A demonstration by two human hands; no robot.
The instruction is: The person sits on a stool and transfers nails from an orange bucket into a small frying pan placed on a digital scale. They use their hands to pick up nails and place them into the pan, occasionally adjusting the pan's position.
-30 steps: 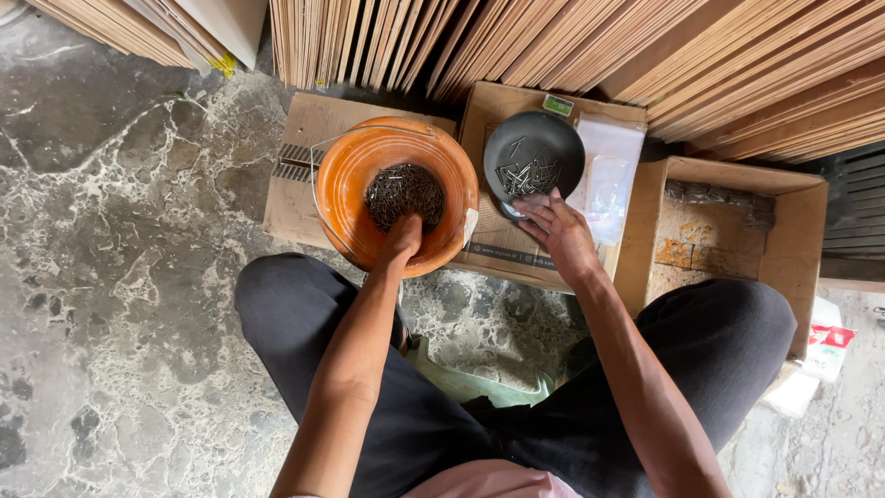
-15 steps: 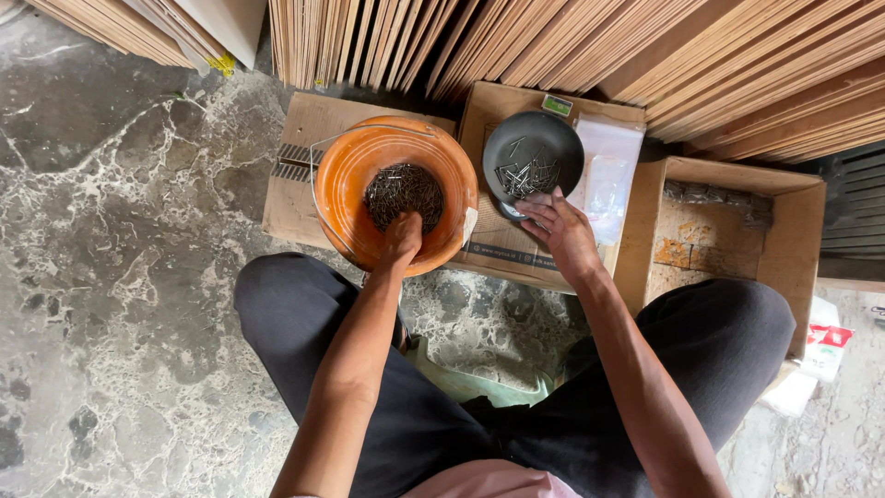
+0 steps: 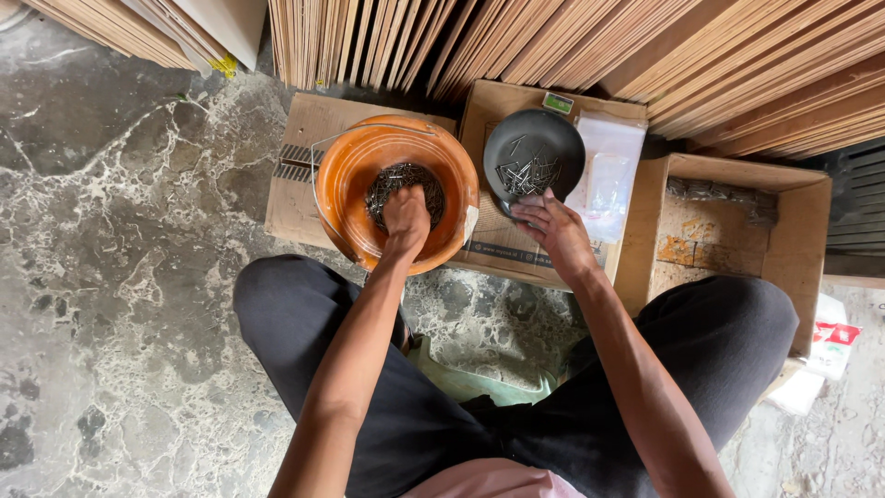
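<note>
1. Orange plastic bucket (image 3: 355, 180) with a wire handle sits on a flat cardboard box (image 3: 300, 152), and there's a pile of small dark nails (image 3: 387, 180) in the bottom of it.
2. The left hand (image 3: 406, 214) is down inside the bucket, right on top of the nails. The fingers are curled under and buried in the pile, so I can't really tell if they've got a bunch pinched or are just resting there.
3. The right hand (image 3: 553, 231) is just to the right of that, fingers (image 3: 527, 210) half bent and touching the near rim of a dark grey bowl (image 3: 535, 152). They look like they're gripping the edge, narrow rather than spread.
4. The bowl has a loose scatter of the same kind of nails (image 3: 527, 175) in it, lying just beyond the right fingertips. It sits on a second cardboard box (image 3: 502, 249), close beside the bucket but not touching it as far as I can see.
5. Right of the right hand's fingers there are some clear plastic bags (image 3: 608, 175) lying on that same box, and further right an open cardboard box (image 3: 737, 231).
6. Beyond both hands a big stack of thin wooden boards (image 3: 572, 46) leans on edge.
7. Everything's on a mottled grey stone floor (image 3: 120, 231); the person is sitting with dark trousers (image 3: 719, 341), knees apart, arms reaching forward between them.
</note>
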